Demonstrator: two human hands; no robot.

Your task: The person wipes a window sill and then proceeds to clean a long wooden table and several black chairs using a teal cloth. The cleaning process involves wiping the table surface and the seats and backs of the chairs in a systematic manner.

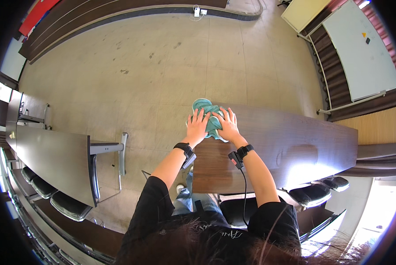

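A crumpled teal cloth (214, 123) with a pale edge lies at the far left corner of a dark wood table (271, 132), part of it sticking out past the corner. My left hand (197, 127) presses on the cloth's left side with its fingers spread. On the cloth's right side rests my right hand (228, 125), also flat with fingers apart. Both thumbs are near the cloth's middle. The cloth hides the table corner under it. Each wrist wears a black strap with a small device, and a cable runs from the right one.
Black chairs (239, 208) stand along the table's near side. Another long table (55, 155) is on the left, with chairs beside it. A whiteboard (362, 53) on a wheeled frame stands at the upper right. A white power strip (197, 12) lies by the stage edge.
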